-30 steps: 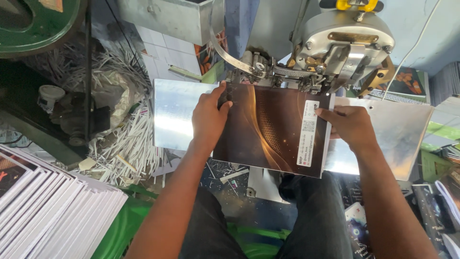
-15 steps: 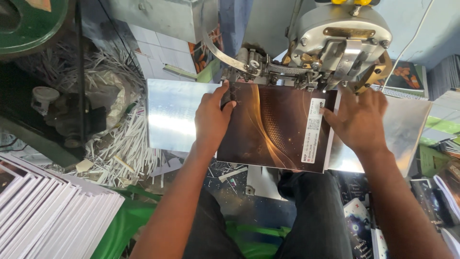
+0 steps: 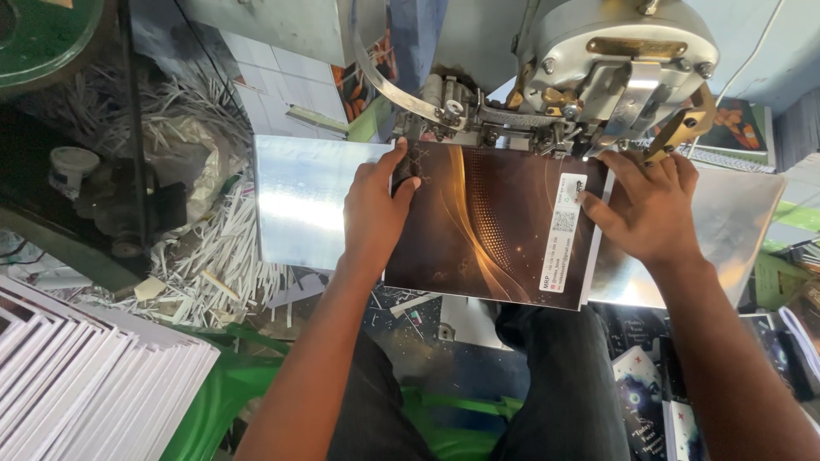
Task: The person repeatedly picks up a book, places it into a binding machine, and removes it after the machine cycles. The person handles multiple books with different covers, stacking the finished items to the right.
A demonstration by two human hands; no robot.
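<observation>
Head: booklet point(image 3: 500, 226) seemingly under both hands.

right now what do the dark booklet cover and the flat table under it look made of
Booklet: looks like glossy coated paper or card, with printed swirls, a faint sheen and thin white page edges on the right side. Table: seems bare polished sheet metal, silvery with a bright glare. Both hands, left hand and right hand, press the booklet flat.
</observation>
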